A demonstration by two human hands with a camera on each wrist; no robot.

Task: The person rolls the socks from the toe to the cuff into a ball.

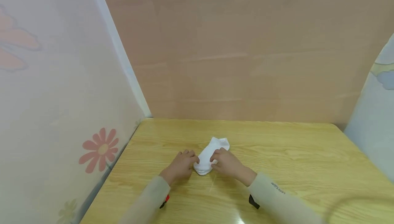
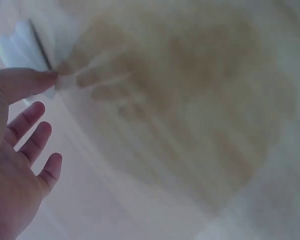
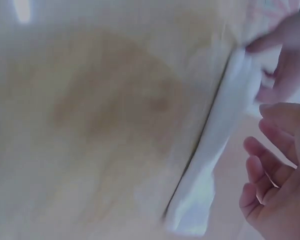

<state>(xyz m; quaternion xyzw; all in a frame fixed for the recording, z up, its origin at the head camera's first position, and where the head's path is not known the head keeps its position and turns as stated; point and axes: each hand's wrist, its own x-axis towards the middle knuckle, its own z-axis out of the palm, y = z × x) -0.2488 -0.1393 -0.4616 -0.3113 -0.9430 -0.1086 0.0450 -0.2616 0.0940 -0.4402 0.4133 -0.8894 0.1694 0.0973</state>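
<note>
A white sock [image 1: 207, 155] lies slantwise on the wooden table, its rounded end towards the person. My left hand [image 1: 181, 164] is at the left edge of that near end; in the left wrist view the thumb [image 2: 27, 82] reaches straight to the sock [image 2: 22, 50] while the other fingers stay loosely bent. Over the sock's right side is my right hand [image 1: 228, 164], fingers loosely curved. In the right wrist view its thumb tip stands just beside the white fabric [image 3: 222, 117], with nothing pinched between thumb and fingers.
The yellow wood-grain table [image 1: 292, 155] meets a brown covered wall [image 1: 246, 53] at the back. On the left stands a pale wall with a pink flower [image 1: 101, 150]. Dark straps [image 1: 253, 202] show under both sleeves.
</note>
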